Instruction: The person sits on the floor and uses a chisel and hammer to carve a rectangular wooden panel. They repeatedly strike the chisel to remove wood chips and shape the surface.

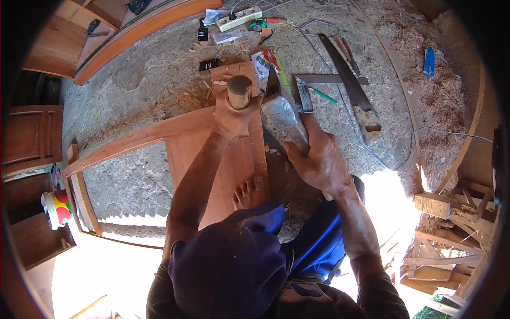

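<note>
My left hand (232, 118) is wrapped round an upright wooden-handled chisel (240, 87) over the far part of a reddish-brown wooden panel (234, 159). The round handle end faces up; its blade is hidden beneath the fist. Just to the right, my right hand (321, 162) grips a hammer (281, 116) with a heavy, blocky grey metal head. The head is close beside the left fist; much of its handle is covered by the fingers. My bare foot (248, 192) rests on the panel. A curved wooden rail (141, 130) joins the panel from the left.
A handsaw (348, 74), a square (304, 94) and a green pencil (324, 96) lie right of the panel. Beyond are a white power strip (239, 18) and cable. Wood shavings cover the right side, near offcuts (433, 204). A white bucket (56, 210) stands left.
</note>
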